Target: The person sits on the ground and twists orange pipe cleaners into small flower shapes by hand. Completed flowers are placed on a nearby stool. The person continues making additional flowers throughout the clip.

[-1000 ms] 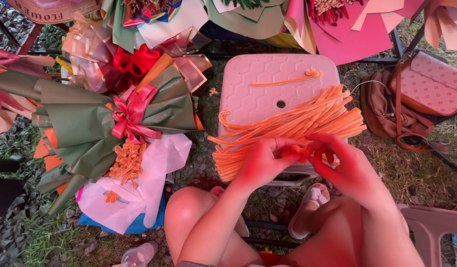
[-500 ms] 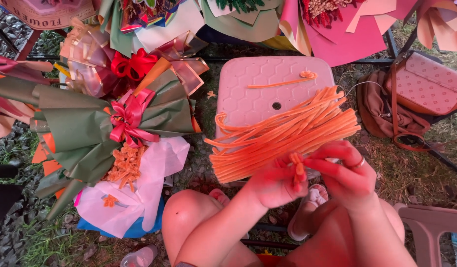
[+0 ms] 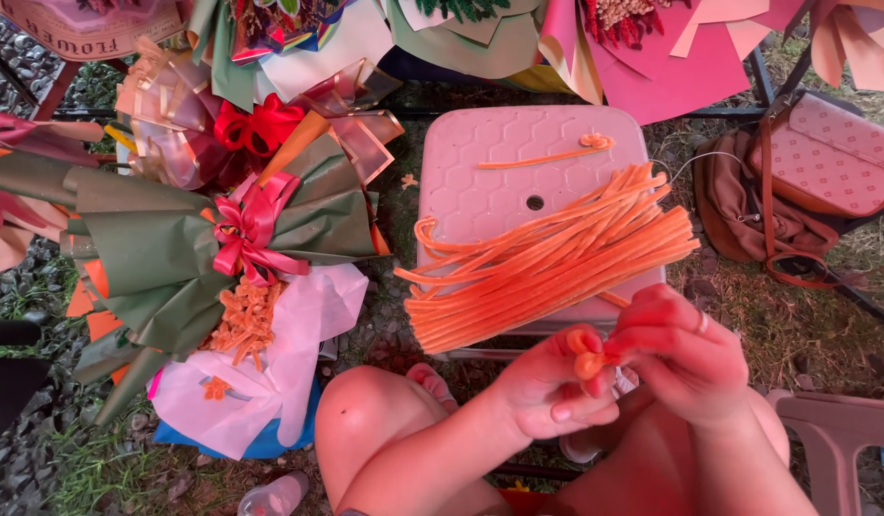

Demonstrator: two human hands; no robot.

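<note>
My left hand (image 3: pixel 552 387) and my right hand (image 3: pixel 686 354) meet above my knees, both pinching a small coiled orange pipe cleaner (image 3: pixel 586 352) between their fingertips. A ring shows on my right hand. Just beyond them a thick bundle of long orange pipe cleaners (image 3: pixel 547 258) lies across a pale pink plastic stool (image 3: pixel 480 162). One pipe cleaner with a curled end (image 3: pixel 557 156) lies alone near the stool's far edge.
A bouquet in green paper with a red ribbon (image 3: pixel 203 239) lies at the left, over white paper holding small orange pieces (image 3: pixel 246 320). More wrapped bouquets (image 3: pixel 270 57) line the top. A brown bag (image 3: pixel 757 205) and pink bag (image 3: pixel 829 158) sit right. A plastic bottle (image 3: pixel 275 497) lies on the grass.
Both hands have drawn back from the stool toward my knees, still working the orange piece, which now looks like a tighter coil. The view shifted slightly.
</note>
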